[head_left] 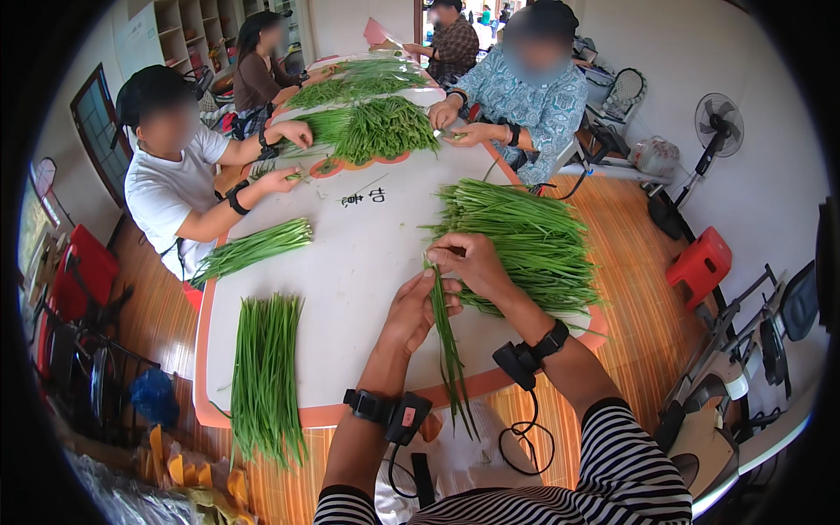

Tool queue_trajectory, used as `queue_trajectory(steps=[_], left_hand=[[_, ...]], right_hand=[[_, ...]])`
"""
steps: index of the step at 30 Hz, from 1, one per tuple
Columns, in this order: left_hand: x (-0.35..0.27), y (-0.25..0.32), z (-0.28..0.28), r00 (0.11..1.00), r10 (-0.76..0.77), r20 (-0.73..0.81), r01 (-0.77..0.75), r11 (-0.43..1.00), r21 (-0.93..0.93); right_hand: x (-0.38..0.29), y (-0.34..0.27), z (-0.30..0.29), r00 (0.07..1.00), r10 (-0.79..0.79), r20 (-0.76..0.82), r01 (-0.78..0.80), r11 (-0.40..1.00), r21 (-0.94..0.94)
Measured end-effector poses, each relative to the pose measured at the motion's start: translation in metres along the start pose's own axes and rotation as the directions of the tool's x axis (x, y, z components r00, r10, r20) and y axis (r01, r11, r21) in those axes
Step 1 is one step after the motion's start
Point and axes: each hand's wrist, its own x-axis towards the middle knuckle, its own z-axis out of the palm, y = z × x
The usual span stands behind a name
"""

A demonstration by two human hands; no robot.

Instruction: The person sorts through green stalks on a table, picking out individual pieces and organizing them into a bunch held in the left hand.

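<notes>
My left hand (420, 308) holds a small bunch of long green leaves, likely garlic chives (446, 335), near its pale cut ends, and the leaves hang down over the table's near edge. The fingertips of my right hand (462, 259) pinch at the pale ends of that bunch. Beside my right hand lies a large heap of the same chives (525, 243). A neat bundle of chives (266, 374) lies at the table's near left corner, its tips over the edge. Another bundle (262, 246) lies further up the left side.
The long table (354, 275) has an orange border. A person in white (177, 177) sits at the left, a person in a blue patterned shirt (538, 111) at the right, others beyond. More greens (380, 125) lie further along. A red stool (699, 266) stands at the right.
</notes>
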Motion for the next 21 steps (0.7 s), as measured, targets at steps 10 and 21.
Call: queue_trajectory(steps=[10, 21], left_hand=[[0.000, 0.001, -0.001, 0.999, 0.000, 0.049, 0.001, 1.000, -0.019], [0.000, 0.003, -0.003, 0.998, -0.053, 0.036, 0.054, 0.998, -0.026]], right_hand=[[0.005, 0.005, -0.008, 0.997, -0.019, 0.076, 0.013, 0.998, 0.069], [0.000, -0.021, -0.001, 0.960, 0.093, 0.265, -0.124, 0.987, 0.103]])
